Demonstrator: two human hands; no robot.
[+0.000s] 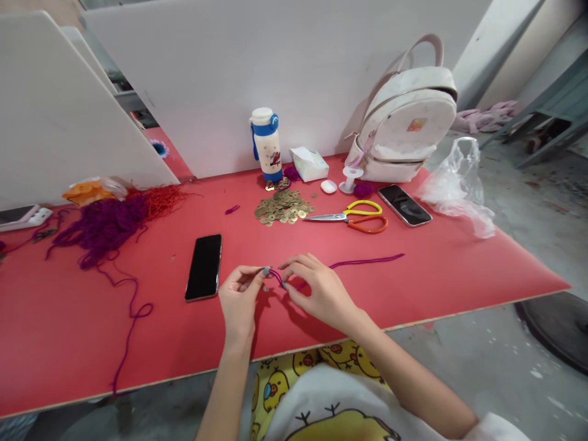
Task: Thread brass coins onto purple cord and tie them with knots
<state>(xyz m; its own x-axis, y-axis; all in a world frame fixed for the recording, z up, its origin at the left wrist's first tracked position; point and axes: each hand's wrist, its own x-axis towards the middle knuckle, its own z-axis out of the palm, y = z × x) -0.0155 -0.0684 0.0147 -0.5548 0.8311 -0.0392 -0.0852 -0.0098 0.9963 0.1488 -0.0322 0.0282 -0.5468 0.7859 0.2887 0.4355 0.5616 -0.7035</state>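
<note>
A purple cord [367,262] runs between my two hands, its doubled tail lying on the table to the right. My left hand [242,295] pinches one end of it between thumb and forefinger; whether a coin is also in that pinch I cannot tell. Close beside it, my right hand [320,291] has thumb and forefinger drawn together on the same cord, the other fingers curved above. Beyond the hands lies a pile of brass-coloured coins with holes [282,207]. Scissors [346,217] with one yellow and one orange handle rest right of the pile.
A black phone [203,267] lies left of my hands, another phone [405,205] at right. Tangled purple yarn [108,228] covers the left side. At the back stand a bottle [267,147], a tissue pack [310,164], a spool [351,179], a white backpack [407,122] and a plastic bag [462,190].
</note>
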